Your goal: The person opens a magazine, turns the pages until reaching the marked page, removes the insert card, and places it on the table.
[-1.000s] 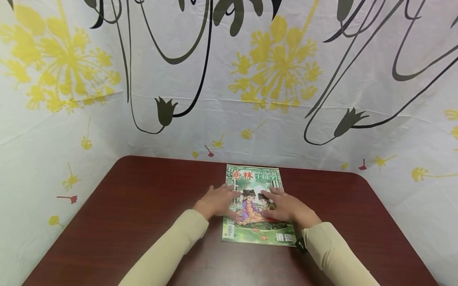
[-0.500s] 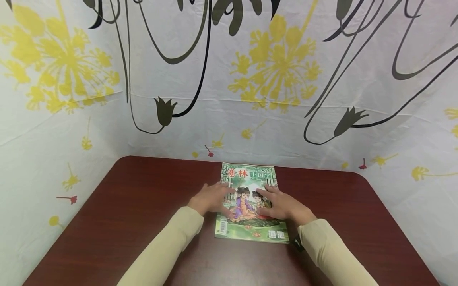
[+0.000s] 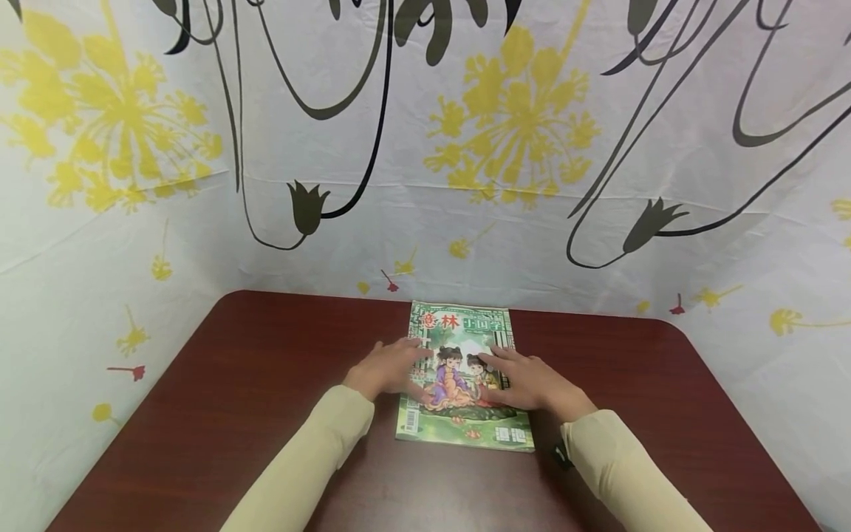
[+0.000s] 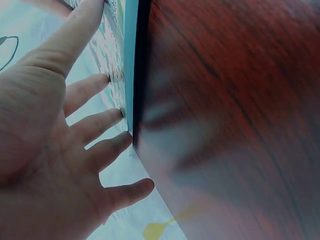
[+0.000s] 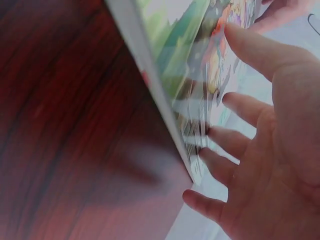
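Note:
A magazine (image 3: pixel 459 428) with a green illustrated cover of two cartoon children lies flat on the table. My left hand (image 3: pixel 388 369) rests its fingertips along the cover's left side, fingers spread and fairly straight. On the opposite side my right hand (image 3: pixel 532 380) touches the cover with thumb and fingertips, its fingers also spread. In the left wrist view, the left hand (image 4: pixel 65 135) has its thumb on the cover and its little finger out past the magazine's edge (image 4: pixel 131 65). The right wrist view shows the right hand (image 5: pixel 270 125) with fingertips at the magazine's border (image 5: pixel 160 95).
The dark red wooden table (image 3: pixel 266 384) has rounded far corners. Behind it and at both sides hangs a white cloth (image 3: pixel 372 251) printed with yellow flowers and dark vines. A black band (image 3: pixel 562 454) shows at the right wrist, below the cuff.
The magazine has shifted left and slightly away, mostly in the first half second, with both hands moving left on it. Since then the right hand has edged slightly back right.

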The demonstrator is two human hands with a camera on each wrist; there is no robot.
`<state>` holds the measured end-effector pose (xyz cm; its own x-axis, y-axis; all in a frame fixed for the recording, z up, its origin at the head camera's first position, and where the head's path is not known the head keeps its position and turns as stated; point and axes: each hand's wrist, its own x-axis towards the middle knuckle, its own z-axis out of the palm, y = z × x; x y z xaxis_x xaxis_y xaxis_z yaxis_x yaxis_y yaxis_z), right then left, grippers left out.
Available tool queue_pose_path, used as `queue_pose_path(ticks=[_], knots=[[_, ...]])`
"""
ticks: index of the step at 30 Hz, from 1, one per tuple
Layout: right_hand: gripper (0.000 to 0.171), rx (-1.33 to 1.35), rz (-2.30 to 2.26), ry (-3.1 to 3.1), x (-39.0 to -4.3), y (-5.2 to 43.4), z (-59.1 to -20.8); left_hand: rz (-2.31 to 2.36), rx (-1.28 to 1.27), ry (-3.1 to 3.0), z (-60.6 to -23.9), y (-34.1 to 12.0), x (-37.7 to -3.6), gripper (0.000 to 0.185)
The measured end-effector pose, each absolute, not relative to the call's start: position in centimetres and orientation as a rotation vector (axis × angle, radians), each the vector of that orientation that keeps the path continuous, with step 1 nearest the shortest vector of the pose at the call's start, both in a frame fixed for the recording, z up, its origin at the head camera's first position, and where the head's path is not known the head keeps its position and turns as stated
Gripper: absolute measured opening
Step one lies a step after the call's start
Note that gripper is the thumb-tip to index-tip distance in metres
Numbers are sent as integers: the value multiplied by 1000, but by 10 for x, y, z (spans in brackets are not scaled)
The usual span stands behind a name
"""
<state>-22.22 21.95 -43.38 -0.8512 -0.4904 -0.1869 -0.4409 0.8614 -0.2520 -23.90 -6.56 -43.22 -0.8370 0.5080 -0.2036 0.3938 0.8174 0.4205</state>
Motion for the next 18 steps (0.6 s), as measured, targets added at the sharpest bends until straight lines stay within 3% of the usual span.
queue_pose_path(ticks=[9, 18], knots=[[80, -840, -326, 2718, -207, 240, -429, 524, 703, 2690, -430, -68, -234, 85], [100, -900, -403, 2610, -198, 253, -426, 418, 781, 2701, -431, -63, -225, 67]])
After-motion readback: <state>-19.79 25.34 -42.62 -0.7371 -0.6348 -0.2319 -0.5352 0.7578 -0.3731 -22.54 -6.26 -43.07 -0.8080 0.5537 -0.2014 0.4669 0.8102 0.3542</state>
